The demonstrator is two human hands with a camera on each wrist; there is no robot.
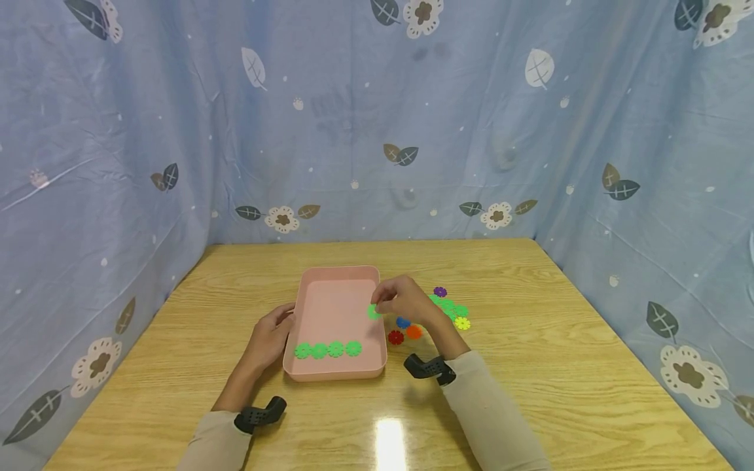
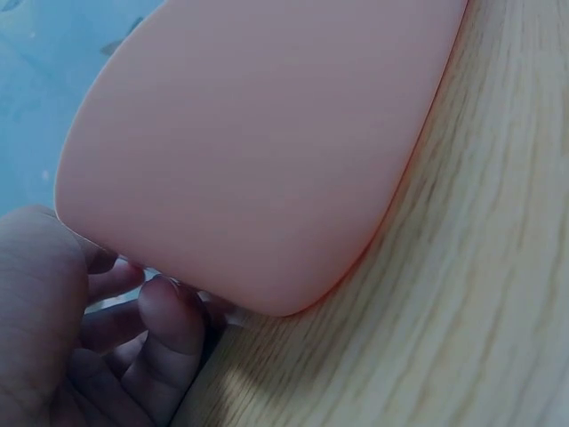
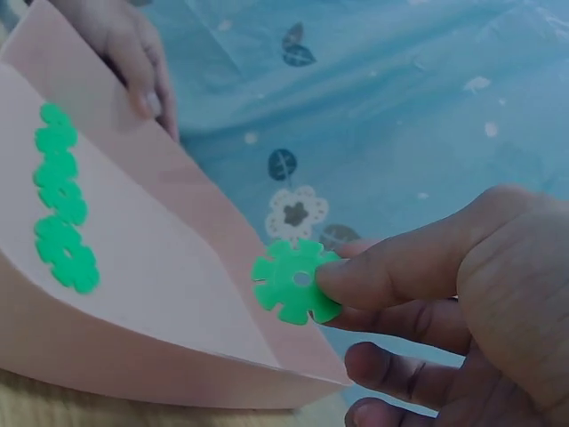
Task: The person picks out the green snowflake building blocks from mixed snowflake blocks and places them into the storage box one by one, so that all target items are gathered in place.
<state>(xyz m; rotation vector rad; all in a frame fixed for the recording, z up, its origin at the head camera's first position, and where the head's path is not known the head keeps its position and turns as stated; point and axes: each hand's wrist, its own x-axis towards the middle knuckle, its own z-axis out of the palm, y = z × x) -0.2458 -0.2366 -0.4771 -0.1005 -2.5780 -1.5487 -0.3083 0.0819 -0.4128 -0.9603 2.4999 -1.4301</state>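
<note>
My right hand (image 1: pixel 406 302) pinches a green notched plastic disc (image 3: pixel 289 281) between thumb and fingers, above the right side of a pink tray (image 1: pixel 338 294). The disc has a round hole in its middle. Inside the tray, along its near end, several like green discs (image 1: pixel 336 349) lie in a row. At the tray's left wall, my left hand (image 1: pixel 271 338) holds the side with bent fingers; some of its fingertips are hidden. In the left wrist view the tray's outer wall (image 2: pixel 267 133) fills much of the picture.
Right of the tray lie a pile of green discs (image 1: pixel 449 308), a purple disc (image 1: pixel 440 292), a yellow disc (image 1: pixel 462 324), a blue disc (image 1: pixel 403 323), an orange disc (image 1: pixel 414 331) and a red disc (image 1: pixel 396 337). A patterned blue curtain (image 1: pixel 353 118) surrounds the wooden table (image 1: pixel 559 366).
</note>
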